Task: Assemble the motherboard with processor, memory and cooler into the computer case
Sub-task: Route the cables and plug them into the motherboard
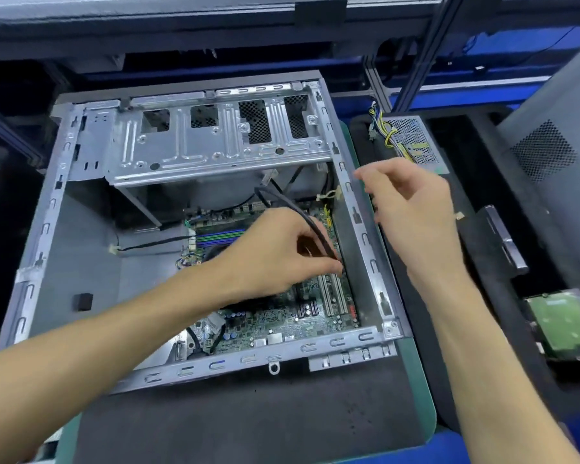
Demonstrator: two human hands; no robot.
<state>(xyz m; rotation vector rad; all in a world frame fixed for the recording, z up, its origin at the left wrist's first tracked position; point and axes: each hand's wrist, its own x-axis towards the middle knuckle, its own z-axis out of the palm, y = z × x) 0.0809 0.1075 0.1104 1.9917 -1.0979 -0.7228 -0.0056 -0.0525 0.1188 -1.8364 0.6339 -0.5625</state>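
Note:
The open grey computer case point(47, 229) lies on its side on a black mat. The green motherboard point(282, 323) sits inside it at the lower right, with memory slots point(220, 236) visible near its far edge. My left hand point(275, 252) reaches into the case over the board and pinches the end of a black cable point(295, 209) near the board's right edge. My right hand point(412, 209) hovers above the case's right rim with fingers loosely curled and holds nothing. The cooler area is hidden under my left hand.
A metal drive cage point(215, 142) spans the case's far end. A power supply point(412, 142) with yellow wires lies to the right, beside a black drive tray point(496, 239), a hard drive point(563, 323) and a grey side panel point(556, 145). A green-edged mat point(248, 413) lies in front.

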